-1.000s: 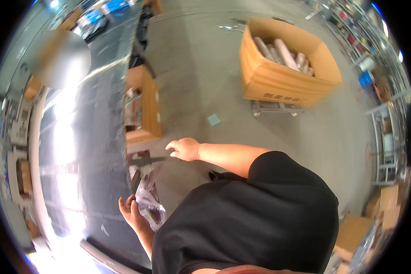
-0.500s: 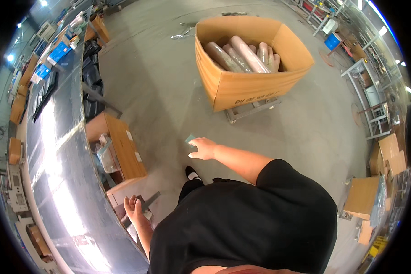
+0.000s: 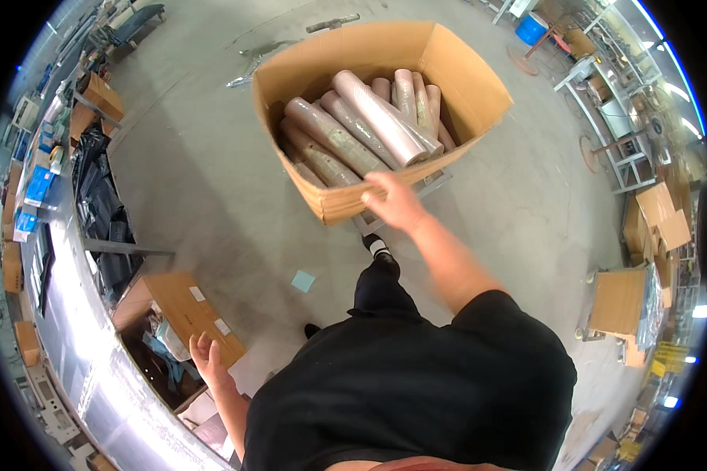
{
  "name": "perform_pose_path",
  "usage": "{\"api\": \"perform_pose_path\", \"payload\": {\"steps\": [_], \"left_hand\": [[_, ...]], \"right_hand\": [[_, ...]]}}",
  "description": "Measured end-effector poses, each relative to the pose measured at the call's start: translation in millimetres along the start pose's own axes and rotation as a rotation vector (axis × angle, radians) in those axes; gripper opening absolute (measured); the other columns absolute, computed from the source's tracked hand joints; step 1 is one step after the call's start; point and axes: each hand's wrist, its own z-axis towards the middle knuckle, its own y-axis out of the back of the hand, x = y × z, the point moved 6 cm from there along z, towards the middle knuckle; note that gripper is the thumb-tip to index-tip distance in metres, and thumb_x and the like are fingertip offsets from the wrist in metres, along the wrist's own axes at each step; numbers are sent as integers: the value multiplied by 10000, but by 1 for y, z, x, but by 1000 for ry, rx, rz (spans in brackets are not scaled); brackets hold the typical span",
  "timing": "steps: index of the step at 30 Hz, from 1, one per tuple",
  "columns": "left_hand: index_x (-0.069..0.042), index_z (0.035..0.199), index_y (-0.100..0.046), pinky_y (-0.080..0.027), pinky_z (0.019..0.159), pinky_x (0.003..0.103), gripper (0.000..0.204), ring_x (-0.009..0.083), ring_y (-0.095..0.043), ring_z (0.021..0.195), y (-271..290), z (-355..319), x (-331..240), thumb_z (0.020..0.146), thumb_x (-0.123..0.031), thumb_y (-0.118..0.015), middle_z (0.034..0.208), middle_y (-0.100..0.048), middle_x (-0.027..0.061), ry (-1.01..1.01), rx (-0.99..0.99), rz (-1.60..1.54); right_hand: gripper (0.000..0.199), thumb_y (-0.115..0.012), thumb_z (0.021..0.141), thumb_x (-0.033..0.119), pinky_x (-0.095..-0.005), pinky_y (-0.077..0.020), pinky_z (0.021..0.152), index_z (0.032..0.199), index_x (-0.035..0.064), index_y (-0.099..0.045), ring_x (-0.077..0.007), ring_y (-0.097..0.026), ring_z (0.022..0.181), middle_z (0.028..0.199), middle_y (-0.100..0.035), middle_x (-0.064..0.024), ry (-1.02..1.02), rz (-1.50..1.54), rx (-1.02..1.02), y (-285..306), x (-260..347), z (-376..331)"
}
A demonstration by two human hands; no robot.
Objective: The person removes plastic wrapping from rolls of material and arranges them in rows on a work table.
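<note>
A large open cardboard box [image 3: 306, 194] stands ahead of me, filled with several pinkish plastic-wrapped rolls [image 3: 381, 118]. At its near rim is my right hand [image 3: 398, 206], slightly blurred, with thumb and fingers apart. Whether the fingertips touch the cardboard I cannot tell. My left hand [image 3: 209, 363] hangs low on the left, its fingers loosely spread and nothing in them. Beside it is a smaller brown carton [image 3: 187, 310] with wrapped items and light blue material inside.
A light blue square sheet [image 3: 303, 281] lies on the grey floor. Along the left runs a long shiny table [image 3: 86, 330], with black plastic [image 3: 100, 204] heaped beside it. Metal racks [image 3: 617, 149] and cartons [image 3: 622, 302] stand at the right.
I have stepped forward, so the large box appears nearer. My right hand has moved from above the floor near the blue sheet to the box's rim. The left hand remains low and open.
</note>
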Motion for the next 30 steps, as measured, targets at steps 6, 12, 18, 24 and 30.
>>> {"api": "perform_pose_path", "payload": {"steps": [6, 12, 18, 24, 30], "left_hand": [[21, 1479, -317, -391, 1077, 369, 652, 231, -497, 1271, -160, -8, 29, 907, -8, -629, 1348, -543, 162, 253, -56, 119], [-18, 1489, -327, -384, 1076, 422, 749, 264, -482, 1318, -280, -16, 41, 848, -78, -710, 1388, -538, 159, 354, 145, 400], [-47, 1490, -340, -395, 1055, 451, 821, 270, -542, 1262, -310, -13, 43, 789, -136, -756, 1324, -598, 136, 359, 199, 762], [-41, 1463, -376, -418, 1037, 446, 800, 282, -558, 1242, -336, -7, 49, 766, -132, -759, 1309, -605, 143, 346, 263, 842], [5, 1439, -387, -434, 1023, 437, 789, 285, -562, 1226, -360, -3, 36, 760, -131, -765, 1304, -601, 162, 130, 430, 892]], "right_hand": [[475, -688, 837, 343, -399, -501, 950, 1176, 12, -666, -349, -650, 1097, 1136, -682, -232, -593, -134, -64, 104, -220, 175], [445, -693, 816, 292, -404, -495, 975, 1152, -1, -696, -336, -640, 1145, 1183, -673, -232, -896, -374, 287, 90, -403, 236], [486, -717, 788, 335, -373, -507, 960, 1177, 44, -702, -284, -664, 1125, 1232, -680, -153, -1196, -317, 356, 51, -530, 224], [646, -804, 707, 372, -364, -527, 894, 1190, -36, -671, -282, -683, 1059, 1214, -681, -184, -1212, -89, 356, 16, -557, 217], [719, -842, 665, 385, -365, -532, 865, 1176, -86, -657, -281, -686, 1038, 1191, -683, -211, -1154, 7, 239, 51, -527, 226]]}}
